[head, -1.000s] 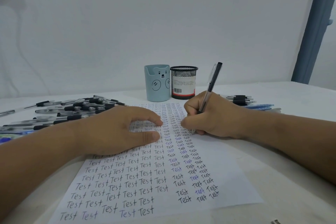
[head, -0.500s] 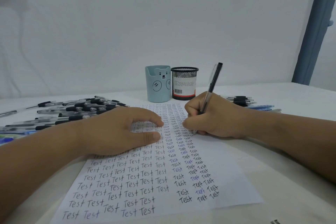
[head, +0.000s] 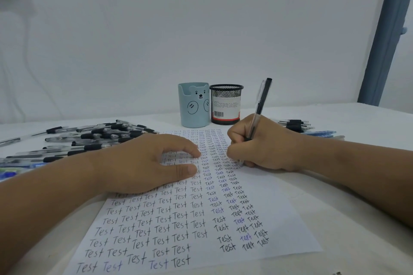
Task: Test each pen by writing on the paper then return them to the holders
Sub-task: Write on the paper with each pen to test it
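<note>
A white sheet of paper (head: 274, 214) covered with columns of the word "Test" lies on the table in front of me. My right hand (head: 263, 145) grips a clear black-capped pen (head: 260, 105) with its tip on the paper's upper right part. My left hand (head: 145, 161) rests flat on the paper's left half, fingers straight. Behind the paper stand a light blue bear holder (head: 194, 105) and a black mesh holder (head: 225, 104); no pens show above their rims.
Several black-grip pens (head: 89, 138) lie in a heap on the table at the left. A smaller group of pens (head: 297, 125), some blue, lies behind my right wrist. A white wall is close behind the holders, with a blue-grey post (head: 386, 33) at the right.
My right hand with the pen has shifted very slightly on the paper. My left hand has stayed in place.
</note>
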The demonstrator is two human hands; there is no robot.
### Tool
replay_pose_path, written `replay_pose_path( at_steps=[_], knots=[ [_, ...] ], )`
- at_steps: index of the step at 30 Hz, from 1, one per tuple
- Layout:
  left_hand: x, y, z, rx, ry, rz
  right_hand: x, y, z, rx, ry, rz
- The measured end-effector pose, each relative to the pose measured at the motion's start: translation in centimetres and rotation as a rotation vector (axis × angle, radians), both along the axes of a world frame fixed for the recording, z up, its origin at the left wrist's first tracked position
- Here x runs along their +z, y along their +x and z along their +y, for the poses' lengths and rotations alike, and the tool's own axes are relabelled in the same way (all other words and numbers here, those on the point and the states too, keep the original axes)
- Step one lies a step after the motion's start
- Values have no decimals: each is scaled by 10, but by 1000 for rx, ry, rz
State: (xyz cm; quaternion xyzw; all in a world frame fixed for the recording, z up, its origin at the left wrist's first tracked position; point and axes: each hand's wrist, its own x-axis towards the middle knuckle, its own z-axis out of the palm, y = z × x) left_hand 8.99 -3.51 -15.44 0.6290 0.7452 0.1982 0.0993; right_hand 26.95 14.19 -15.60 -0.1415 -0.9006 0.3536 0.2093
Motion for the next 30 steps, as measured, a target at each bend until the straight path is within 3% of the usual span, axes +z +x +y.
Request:
replay_pose_path(
  at_steps=[11, 18, 25, 30],
  knots=[
    [0, 0, 0, 4, -1, -3, -1, -1, 2, -7, 10, 30],
    [-2, -2, 1, -8, -3, 8, 5, -1, -1, -48, -306, 242],
    [-2, -3, 2, -18, -1, 1, 3, -2, -5, -19, -292, 195],
    [-2, -3, 2, -19, 8, -9, 9, -2, -1, -66, -207, 313]
  ],
)
